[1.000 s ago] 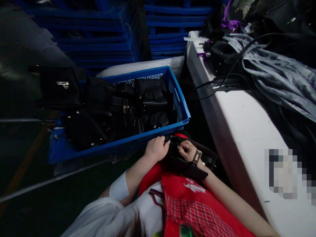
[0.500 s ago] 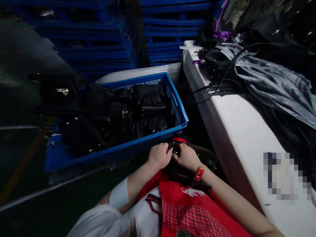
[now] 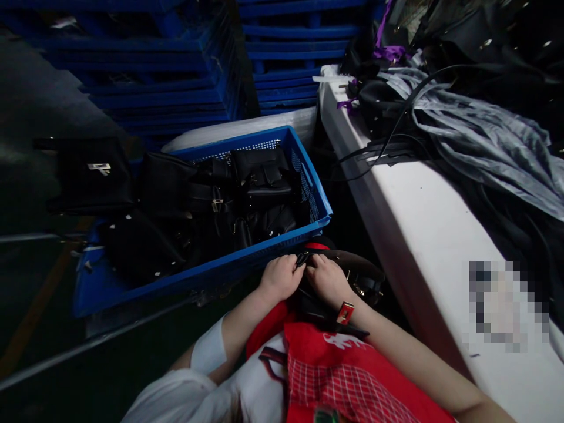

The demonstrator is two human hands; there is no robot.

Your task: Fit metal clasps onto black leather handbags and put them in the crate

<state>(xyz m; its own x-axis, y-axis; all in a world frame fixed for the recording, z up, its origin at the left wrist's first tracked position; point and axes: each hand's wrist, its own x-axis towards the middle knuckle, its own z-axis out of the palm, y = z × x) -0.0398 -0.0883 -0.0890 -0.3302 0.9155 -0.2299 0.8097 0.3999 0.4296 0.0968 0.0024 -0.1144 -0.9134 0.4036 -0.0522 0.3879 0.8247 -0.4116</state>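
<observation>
Over my lap, my left hand [image 3: 281, 278] is closed in a pinch on a small black strap loop [image 3: 302, 258]. Close beside it, my right hand [image 3: 328, 278] is also closed, its fingertips on the edge of the same black handbag [image 3: 359, 262]. Gold-coloured metal fittings show on the bag's right side. Much of the bag is hidden beneath my hands and wrists, and its lower part is lost in shadow.
A blue plastic crate [image 3: 326, 218] full of black handbags [image 3: 264, 170] stands just ahead. Stacked blue pallets [image 3: 304, 50] rise behind it. Along my right runs a white table [image 3: 423, 200] bearing black straps and a bundle of grey strips [image 3: 484, 138].
The view has shifted slightly. Both hands stay closed at the same spot on the bag, with hardly any movement.
</observation>
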